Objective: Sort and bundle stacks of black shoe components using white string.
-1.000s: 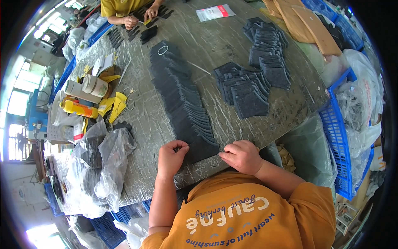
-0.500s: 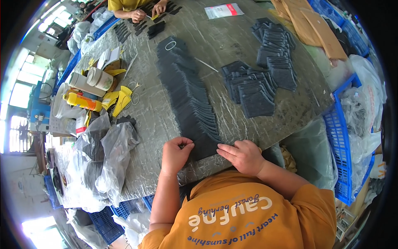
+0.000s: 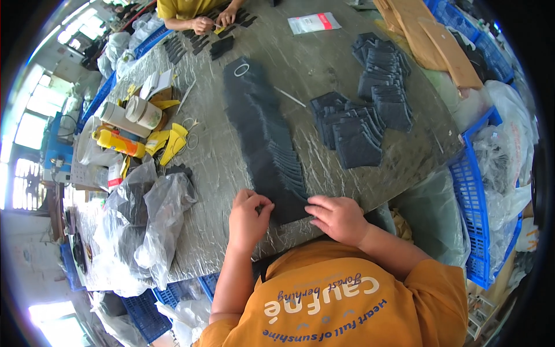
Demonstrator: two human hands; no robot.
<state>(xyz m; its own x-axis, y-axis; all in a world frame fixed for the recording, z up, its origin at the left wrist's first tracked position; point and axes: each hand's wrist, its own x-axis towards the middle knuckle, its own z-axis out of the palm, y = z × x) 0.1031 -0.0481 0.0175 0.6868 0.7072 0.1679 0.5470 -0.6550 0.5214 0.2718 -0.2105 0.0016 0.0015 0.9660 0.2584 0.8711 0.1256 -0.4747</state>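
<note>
A long row of overlapping dark fabric pieces point(image 3: 260, 127) runs from the table's middle toward me, their right edges fanned like steps. At its near end, my left hand point(image 3: 248, 221) is closed at the left edge of the nearest piece, thumb and forefinger curled together. Whether cloth lies between those fingertips is hidden. My right hand point(image 3: 340, 220) rests at the right edge of the same end, its fingers stretched out and touching the cloth. A thin white ring point(image 3: 241, 70) lies on the row's far end. Beside the row is a slim white stick point(image 3: 291, 97).
More dark pieces point(image 3: 358, 144) lie fanned at right. Bottles point(image 3: 120, 142), tubs and yellow scraps crowd the left, with plastic bags point(image 3: 165, 214) nearer. Across the table point(image 3: 214, 231), a person's hands point(image 3: 203, 25) handle small dark pieces. A blue crate point(image 3: 471, 196) stands at right.
The whole view has shifted slightly, with the far table things now lower. My right fingers have spread a little at the cloth's edge. My left hand stays at the left edge, still curled.
</note>
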